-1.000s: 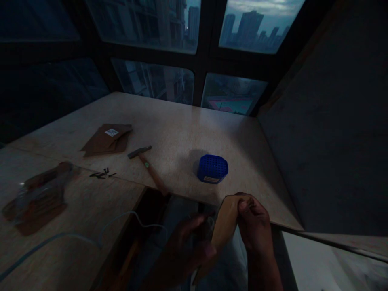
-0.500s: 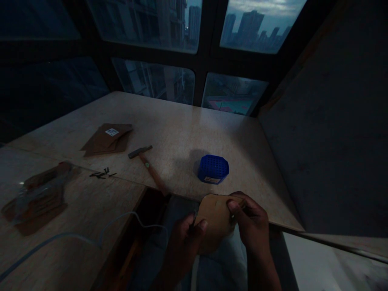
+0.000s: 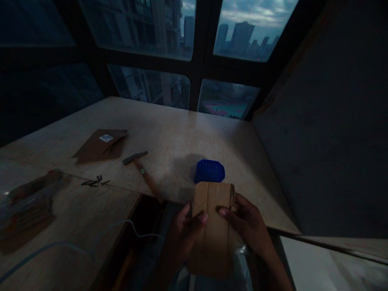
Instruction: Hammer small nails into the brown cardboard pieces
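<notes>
Between both hands I hold a flat tan board (image 3: 216, 238) with rounded corners and lengthwise seams; it looks like wood, though the light is dim. My left hand (image 3: 185, 232) grips its left edge, thumb on the face. On the opposite edge my right hand (image 3: 247, 220) is closed with its thumb across the front and its fingers behind. Some clear plastic (image 3: 241, 248) shows beside the board under my right hand. Just beyond the board's top edge stands a blue perforated plastic basket (image 3: 209, 170), its lower part covered by the board.
A hammer (image 3: 147, 176) lies left of the basket, handle end at the table edge. Farther left are several dark nails or screws (image 3: 94, 182), brown cardboard pieces (image 3: 100, 146) and a plastic-wrapped package (image 3: 28, 206). A pale cable (image 3: 60, 245) crosses the near left.
The board has turned and now faces me more squarely, its top edge raised in front of the basket. My right hand has shifted down along its side. The view has tilted slightly.
</notes>
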Tool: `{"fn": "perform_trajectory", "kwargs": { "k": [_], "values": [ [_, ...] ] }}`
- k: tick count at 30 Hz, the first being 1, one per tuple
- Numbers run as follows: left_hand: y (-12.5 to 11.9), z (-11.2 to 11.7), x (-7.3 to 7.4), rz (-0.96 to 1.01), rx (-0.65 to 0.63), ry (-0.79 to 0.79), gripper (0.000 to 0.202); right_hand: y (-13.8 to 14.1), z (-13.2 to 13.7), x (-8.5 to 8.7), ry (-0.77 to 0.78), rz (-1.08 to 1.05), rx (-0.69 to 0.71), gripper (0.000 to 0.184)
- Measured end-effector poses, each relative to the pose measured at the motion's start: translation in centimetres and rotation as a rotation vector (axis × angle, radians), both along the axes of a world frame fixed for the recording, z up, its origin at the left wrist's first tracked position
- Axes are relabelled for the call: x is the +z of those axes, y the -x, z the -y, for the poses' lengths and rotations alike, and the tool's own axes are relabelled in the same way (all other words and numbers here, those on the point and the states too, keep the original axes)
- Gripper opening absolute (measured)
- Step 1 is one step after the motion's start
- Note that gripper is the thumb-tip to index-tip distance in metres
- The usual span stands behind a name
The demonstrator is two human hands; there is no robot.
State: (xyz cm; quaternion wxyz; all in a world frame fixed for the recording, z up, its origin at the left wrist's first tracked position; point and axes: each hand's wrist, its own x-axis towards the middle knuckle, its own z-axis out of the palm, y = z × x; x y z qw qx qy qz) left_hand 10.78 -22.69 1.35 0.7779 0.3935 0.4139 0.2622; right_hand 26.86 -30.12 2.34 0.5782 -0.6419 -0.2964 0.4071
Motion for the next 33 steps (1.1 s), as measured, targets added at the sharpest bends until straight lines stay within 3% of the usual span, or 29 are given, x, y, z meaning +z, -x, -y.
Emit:
{"fn": "perform_trajectory", "kwargs": {
  "k": [3,6,9,13,17,19,21,24,28,31,33],
  "values": [
    [0.0,0.1,0.7,-0.099,0.07,-0.12,0.05,-0.9,-0.2,0.2,-0.046,-0.064,-0.004,0.036],
    [0.6,0.0,1.3,-0.204,0.14,-0.389,0.025,-1.8,-0.1,0.0,-0.149,-0.066,-0.014,0.023],
    [1.7,-0.1,1.9,-0.183,0.074,-0.667,0.01,-2.4,0.4,-0.1,-0.309,-0.024,-0.068,0.02],
    [2.9,-0.3,2.0,-0.11,-0.033,-0.991,0.023,-2.7,1.1,0.0,-0.566,0.048,-0.093,0.02],
    [3.4,-0.4,1.4,-0.127,-0.13,-1.21,0.046,-2.7,1.2,0.5,-0.579,0.181,-0.046,0.021],
    [3.4,-0.4,1.0,-0.123,-0.203,-1.204,0.055,-2.6,1.2,0.8,-0.56,0.22,-0.022,0.022],
    [3.3,-0.4,0.8,-0.118,-0.228,-1.125,0.051,-2.6,1.2,1.1,-0.55,0.243,0.002,0.023],
    [2.8,-0.3,0.9,-0.108,-0.148,-0.912,0.033,-2.6,1.1,1.6,-0.513,0.278,0.039,0.025],
    [1.8,-0.8,1.4,-0.209,-0.03,-0.683,0.014,-2.8,1.0,2.2,-0.351,0.271,0.113,0.013],
    [0.9,-1.8,1.3,-0.303,0.04,-0.582,0.006,-2.9,0.6,2.2,-0.216,0.199,0.139,0.034],
    [0.1,-2.7,0.9,-0.295,-0.003,-0.486,0.013,-3.0,0.2,1.9,-0.16,0.193,0.153,0.029]
  ]
}}
